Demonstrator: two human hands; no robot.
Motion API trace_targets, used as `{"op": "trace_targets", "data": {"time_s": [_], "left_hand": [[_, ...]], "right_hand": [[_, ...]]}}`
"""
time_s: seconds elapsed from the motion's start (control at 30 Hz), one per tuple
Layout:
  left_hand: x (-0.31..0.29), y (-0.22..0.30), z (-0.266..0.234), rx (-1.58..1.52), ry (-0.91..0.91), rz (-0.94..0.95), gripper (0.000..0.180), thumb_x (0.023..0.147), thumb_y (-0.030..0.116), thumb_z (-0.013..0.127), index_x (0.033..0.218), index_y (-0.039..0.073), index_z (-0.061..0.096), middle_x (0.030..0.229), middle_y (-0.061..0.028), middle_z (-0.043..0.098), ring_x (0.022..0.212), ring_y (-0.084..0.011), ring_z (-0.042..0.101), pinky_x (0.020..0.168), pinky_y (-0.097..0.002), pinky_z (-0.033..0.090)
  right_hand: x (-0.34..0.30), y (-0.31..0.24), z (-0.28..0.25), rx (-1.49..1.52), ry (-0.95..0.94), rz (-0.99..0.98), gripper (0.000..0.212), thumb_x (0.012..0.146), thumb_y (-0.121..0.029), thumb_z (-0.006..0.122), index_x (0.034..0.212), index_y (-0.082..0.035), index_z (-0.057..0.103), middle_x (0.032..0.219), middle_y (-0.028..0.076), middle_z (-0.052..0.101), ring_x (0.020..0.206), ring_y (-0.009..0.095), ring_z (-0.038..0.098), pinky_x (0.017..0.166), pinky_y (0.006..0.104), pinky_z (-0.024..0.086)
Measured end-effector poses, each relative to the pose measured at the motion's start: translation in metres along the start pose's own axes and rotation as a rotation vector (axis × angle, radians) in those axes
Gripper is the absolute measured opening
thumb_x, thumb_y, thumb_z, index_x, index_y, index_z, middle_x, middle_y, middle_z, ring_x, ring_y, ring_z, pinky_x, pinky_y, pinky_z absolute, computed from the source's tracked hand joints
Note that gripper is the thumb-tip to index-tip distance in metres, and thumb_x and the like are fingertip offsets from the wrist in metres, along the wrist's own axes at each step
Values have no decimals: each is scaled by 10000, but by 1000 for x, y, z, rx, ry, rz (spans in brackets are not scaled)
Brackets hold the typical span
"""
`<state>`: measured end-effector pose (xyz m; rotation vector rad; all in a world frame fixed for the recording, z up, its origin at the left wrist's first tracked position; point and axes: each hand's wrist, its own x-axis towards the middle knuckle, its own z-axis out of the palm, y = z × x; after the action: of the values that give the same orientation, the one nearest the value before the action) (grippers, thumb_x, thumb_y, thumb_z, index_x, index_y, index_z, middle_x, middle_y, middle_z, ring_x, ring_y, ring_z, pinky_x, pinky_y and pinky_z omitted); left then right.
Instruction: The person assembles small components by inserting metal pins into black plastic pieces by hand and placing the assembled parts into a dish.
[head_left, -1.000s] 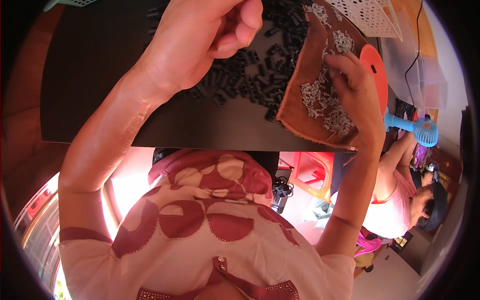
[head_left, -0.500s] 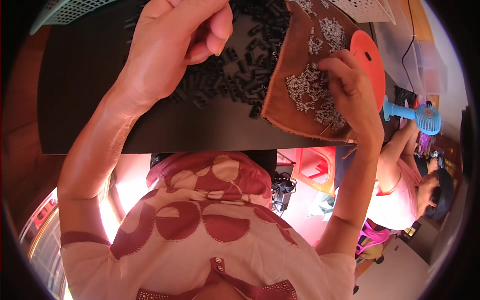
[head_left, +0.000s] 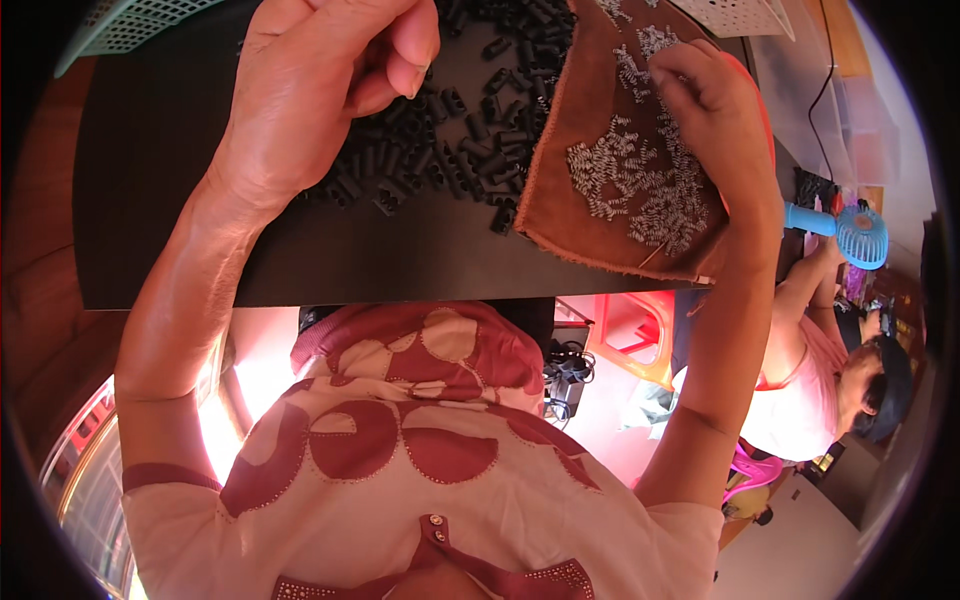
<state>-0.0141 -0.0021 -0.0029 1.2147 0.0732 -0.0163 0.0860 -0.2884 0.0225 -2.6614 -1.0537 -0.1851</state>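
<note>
Springs (head_left: pixel 605 170) on the brown cloth (head_left: pixel 592 90) at right look light and springy, best pinched mid-coil; the right hand (head_left: pixel 715 110) and left hand (head_left: pixel 300 90) have curled grips, contents impossible to tell.

Dark flat tabletop (head_left: pixel 160 200): dim; the small black plastic tubes (head_left: pixel 388 160) nearly merge into it
Small silver metal coil springs (head_left: pixel 600 178): pale glints against brown suede-like cloth (head_left: pixel 558 215)
Bare left hand (head_left: pixel 300 100): warm reddish light; soft sheen down the wrist
Gap left of the white-and-maroon patterned shirt (head_left: pixel 360 440): strong glare, burnt to pinkish white
Co-worker's pale pink top (head_left: pixel 800 425): partly overexposed to white
Fisheye rim: black corners; tabletop edge bowed; background at far right soft
</note>
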Motion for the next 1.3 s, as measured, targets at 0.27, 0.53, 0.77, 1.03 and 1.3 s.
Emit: {"op": "trace_targets", "data": {"time_s": [0.27,0.53,0.77,1.03,1.3], "left_hand": [[-2,3,-1,-8,-3,10,515,1036,346,459,617,66,560,547,-50,528,443,-86,405,412,-217,259],[-3,7,6,17,-23,39,514,1033,354,467,619,67,569,547,-50,531,442,-83,408,412,-214,266],[-1,3,1,44,-17,71,510,1029,359,477,622,67,572,550,-40,535,442,-72,410,413,-208,267],[-3,2,3,70,-5,31,510,1024,369,485,619,70,569,551,-39,534,438,-71,407,411,-209,267],[-3,8,3,87,15,53,516,1023,374,485,615,69,570,545,-39,532,422,-72,388,403,-215,262]], "right_hand": [[2,-14,-4,23,-174,-32,149,816,-27,574,953,-24,631,872,129,612,793,354,613,689,422,474],[15,-12,-22,-289,-7,-99,157,819,-22,585,971,-4,624,873,163,587,773,348,613,699,402,494],[28,-9,-16,-189,-125,10,197,769,-35,564,945,-12,648,832,191,640,776,409,618,702,447,498],[40,-9,-29,-282,-272,109,184,738,-42,607,909,12,647,815,221,648,772,383,631,683,426,496],[59,-6,-23,261,-251,163,208,731,-22,604,926,43,638,814,237,649,777,353,637,680,398,495]]}}
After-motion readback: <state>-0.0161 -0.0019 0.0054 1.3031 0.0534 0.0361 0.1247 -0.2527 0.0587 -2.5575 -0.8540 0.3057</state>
